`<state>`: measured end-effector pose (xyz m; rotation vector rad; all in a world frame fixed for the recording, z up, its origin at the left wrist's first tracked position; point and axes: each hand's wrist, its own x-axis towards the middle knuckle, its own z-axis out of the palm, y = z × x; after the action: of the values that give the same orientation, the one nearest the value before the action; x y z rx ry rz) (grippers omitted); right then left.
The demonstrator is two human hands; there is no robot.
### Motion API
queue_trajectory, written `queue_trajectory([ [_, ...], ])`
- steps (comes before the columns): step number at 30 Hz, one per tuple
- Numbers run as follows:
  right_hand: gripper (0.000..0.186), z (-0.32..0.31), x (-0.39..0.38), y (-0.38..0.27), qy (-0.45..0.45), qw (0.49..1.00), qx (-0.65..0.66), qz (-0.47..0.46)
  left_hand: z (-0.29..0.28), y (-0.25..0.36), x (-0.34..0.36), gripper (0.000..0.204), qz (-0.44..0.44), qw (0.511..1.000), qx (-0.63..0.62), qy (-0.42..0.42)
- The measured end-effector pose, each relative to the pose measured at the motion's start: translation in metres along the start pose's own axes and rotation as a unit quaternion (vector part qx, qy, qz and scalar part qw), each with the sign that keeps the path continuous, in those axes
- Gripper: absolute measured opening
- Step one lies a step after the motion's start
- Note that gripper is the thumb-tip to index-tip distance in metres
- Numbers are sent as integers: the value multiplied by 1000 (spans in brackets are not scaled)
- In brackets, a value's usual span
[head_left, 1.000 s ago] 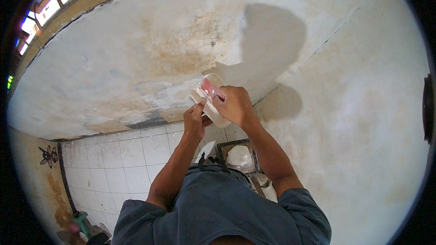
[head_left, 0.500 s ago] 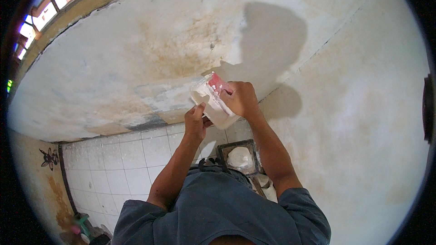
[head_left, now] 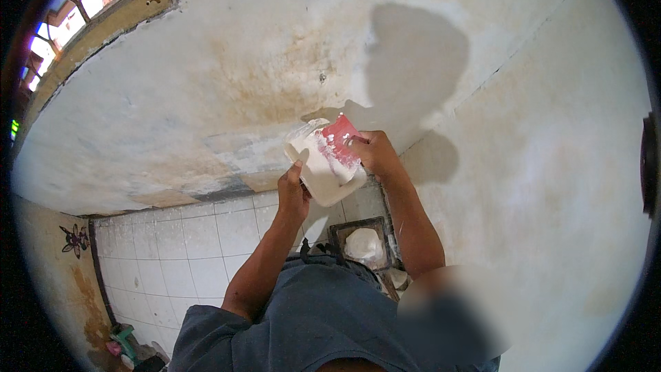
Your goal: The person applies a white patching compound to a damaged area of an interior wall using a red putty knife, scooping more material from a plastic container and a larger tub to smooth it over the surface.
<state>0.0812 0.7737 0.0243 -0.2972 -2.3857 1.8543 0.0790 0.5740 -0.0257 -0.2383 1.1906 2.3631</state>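
Note:
My left hand [head_left: 294,194] is closed on the lower left edge of an off-white plastic tray [head_left: 329,195] with rounded corners, its thumb on the near face. White putty-like paste [head_left: 311,139] is smeared at the tray's upper end. In my right hand [head_left: 379,154] I grip a flat red putty spreader [head_left: 342,135], streaked with the same white paste. The spreader overlaps the tray's right side; its lower edge is coated, and I cannot tell how firmly it touches the tray. The fingers behind the tray are mostly hidden.
A patchy, stained wall [head_left: 261,89] rises in front, meeting another wall [head_left: 537,186] at a corner on the right. Below are white floor tiles [head_left: 165,241] and a dark-rimmed square container [head_left: 332,233] with a white lump [head_left: 363,244]. A barred window [head_left: 82,7] is upper left.
The red spreader has shifted slightly right, and more of its face shows. The tray has turned, with its lower end a little lower and more of its inner surface visible.

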Motion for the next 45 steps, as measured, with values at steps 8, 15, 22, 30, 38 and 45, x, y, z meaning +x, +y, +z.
queue_trajectory([
  [8, 24, 9, -10, -16, -36, 999, -39, -1, 22, 14, -16, 78, -3, 969, -166, -186],
  [15, 28, 21, -14, -19, -38, 997, 8, -60, 19, 11, -22, 75, 39, 944, -250, -211],
  [22, 29, 23, -19, -44, 30, 960, -262, -93, 11, 8, -21, 73, 71, 965, -224, -118],
  [30, 29, 33, -26, -39, 37, 956, -269, -114, 5, 9, -23, 71, 42, 968, -226, -98],
  [38, 29, 36, -29, -36, 72, 963, -246, -83, 13, 17, -30, 68, 37, 961, -229, -151],
  [45, 26, 43, -39, -42, 46, 971, -215, -95, 22, 13, -22, 71, 74, 954, -238, -164],
])
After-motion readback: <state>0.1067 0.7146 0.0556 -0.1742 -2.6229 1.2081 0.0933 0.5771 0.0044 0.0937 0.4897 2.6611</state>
